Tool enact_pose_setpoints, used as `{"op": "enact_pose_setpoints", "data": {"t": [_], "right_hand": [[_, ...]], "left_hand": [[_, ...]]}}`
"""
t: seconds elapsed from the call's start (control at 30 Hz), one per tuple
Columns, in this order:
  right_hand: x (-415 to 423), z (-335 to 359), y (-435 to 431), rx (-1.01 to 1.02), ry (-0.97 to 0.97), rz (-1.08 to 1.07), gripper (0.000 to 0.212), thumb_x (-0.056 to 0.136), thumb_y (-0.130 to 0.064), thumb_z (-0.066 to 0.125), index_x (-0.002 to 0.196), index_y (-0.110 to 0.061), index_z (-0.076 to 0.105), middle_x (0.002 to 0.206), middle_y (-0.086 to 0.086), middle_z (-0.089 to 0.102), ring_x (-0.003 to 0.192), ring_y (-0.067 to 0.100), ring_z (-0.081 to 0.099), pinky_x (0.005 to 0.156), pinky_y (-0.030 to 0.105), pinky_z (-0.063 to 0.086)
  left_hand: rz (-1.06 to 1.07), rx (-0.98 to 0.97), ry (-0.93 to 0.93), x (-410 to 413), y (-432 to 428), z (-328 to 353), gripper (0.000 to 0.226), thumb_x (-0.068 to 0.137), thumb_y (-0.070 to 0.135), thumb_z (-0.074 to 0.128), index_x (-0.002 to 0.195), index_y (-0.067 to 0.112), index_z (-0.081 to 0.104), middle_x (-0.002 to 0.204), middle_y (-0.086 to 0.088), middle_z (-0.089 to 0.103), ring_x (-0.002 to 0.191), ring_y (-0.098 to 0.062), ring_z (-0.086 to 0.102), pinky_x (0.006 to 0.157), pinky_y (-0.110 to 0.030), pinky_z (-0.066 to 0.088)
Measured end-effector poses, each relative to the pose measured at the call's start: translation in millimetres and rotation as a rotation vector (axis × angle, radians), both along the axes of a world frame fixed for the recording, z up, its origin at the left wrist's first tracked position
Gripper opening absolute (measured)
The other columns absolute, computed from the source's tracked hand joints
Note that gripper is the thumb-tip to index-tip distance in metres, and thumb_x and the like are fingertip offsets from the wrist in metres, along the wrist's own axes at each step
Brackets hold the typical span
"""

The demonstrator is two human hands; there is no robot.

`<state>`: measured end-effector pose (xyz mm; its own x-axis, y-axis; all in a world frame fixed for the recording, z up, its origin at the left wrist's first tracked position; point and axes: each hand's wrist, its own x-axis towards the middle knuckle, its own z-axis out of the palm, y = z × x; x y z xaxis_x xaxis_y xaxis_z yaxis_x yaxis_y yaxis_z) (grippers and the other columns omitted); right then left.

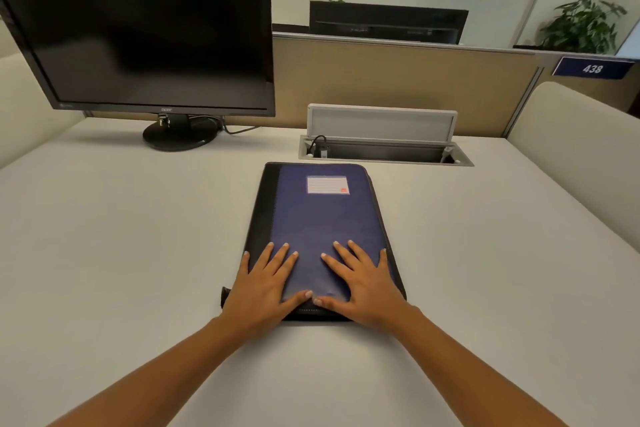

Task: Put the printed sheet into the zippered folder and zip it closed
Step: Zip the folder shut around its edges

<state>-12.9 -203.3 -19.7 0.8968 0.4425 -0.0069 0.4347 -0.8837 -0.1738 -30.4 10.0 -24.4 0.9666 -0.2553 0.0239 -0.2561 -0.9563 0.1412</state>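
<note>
Near the bench's (pixel 104 236) front edge, your left hand (pixel 266 282) and right hand (pixel 363 282) press flat, fingers spread, on the folder (pixel 318 218), whose long axis runs away from you; no sheet visible.

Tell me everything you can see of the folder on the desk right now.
The folder lies flat and closed on the white desk, long side running away from the person. Its cover looks like dark blue fabric with a black spine strip on the left and black edging. A white label with a red mark sits near the far end. The left hand and right hand rest flat on its near end. No sheet shows.
</note>
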Motion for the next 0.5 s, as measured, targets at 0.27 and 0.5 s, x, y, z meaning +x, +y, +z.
{"op": "enact_pose_setpoints", "data": {"t": [0.27, 0.5], "right_hand": [[15, 1, 1, 0.090, -0.023, -0.049, 0.066, 0.082, -0.071, 0.024, 0.141, -0.042, 0.017, 0.155, -0.011, 0.012, 0.144, 0.012, 0.003, 0.109, 0.063, -0.007], [32, 0, 1, 0.202, 0.004, -0.167, 0.055, 0.090, -0.058, 0.029, 0.140, -0.037, 0.025, 0.154, -0.012, 0.020, 0.143, 0.008, 0.010, 0.112, 0.055, -0.007]], "left_hand": [[0.003, -0.005, -0.034, 15, -4, -2, 0.104, 0.059, 0.082, -0.019, 0.145, 0.029, 0.002, 0.156, 0.006, 0.002, 0.143, -0.016, -0.005, 0.113, -0.045, -0.007], [0.009, -0.067, -0.014, 34, -4, -6, 0.081, 0.077, 0.073, 0.008, 0.145, 0.030, 0.006, 0.156, 0.007, 0.005, 0.143, -0.015, -0.003, 0.113, -0.044, -0.008]]}}
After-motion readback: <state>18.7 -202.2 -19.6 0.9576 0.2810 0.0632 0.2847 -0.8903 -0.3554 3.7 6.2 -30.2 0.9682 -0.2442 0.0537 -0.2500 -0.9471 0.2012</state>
